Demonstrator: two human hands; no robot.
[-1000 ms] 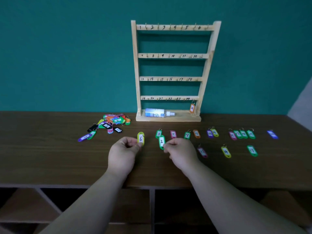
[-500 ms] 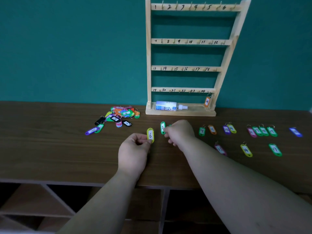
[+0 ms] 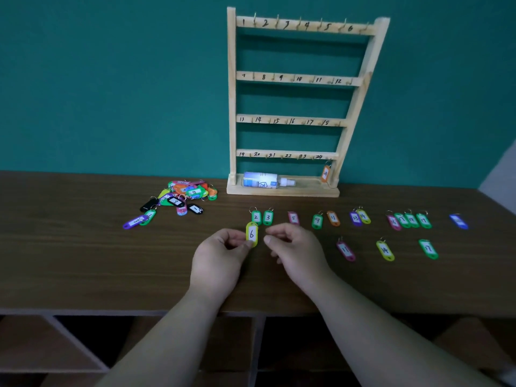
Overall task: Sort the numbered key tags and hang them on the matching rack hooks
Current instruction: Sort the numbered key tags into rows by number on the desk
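Note:
My left hand [image 3: 220, 255] pinches the lower end of a yellow tag marked 6 [image 3: 251, 234] just above the table. My right hand [image 3: 293, 250] hovers beside it with curled fingers and holds nothing. Just beyond lie green tag 2 [image 3: 256, 217] and green tag 3 [image 3: 268, 217], side by side at the left end of a row of sorted tags. The wooden rack [image 3: 290, 79] stands at the back with numbered hooks 1 to 24. An orange tag [image 3: 325, 173] hangs on its bottom right hook.
A heap of unsorted tags [image 3: 184, 194] lies left of the rack. A white spray bottle [image 3: 265, 180] lies on the rack's base. More tags run to the right, ending at a blue one [image 3: 458, 221]; several others, like yellow 14 [image 3: 385, 250], lie nearer me.
My right hand set green tag 2 down beside tag 3, let go, and drew back toward me. My left hand keeps hold of yellow tag 6.

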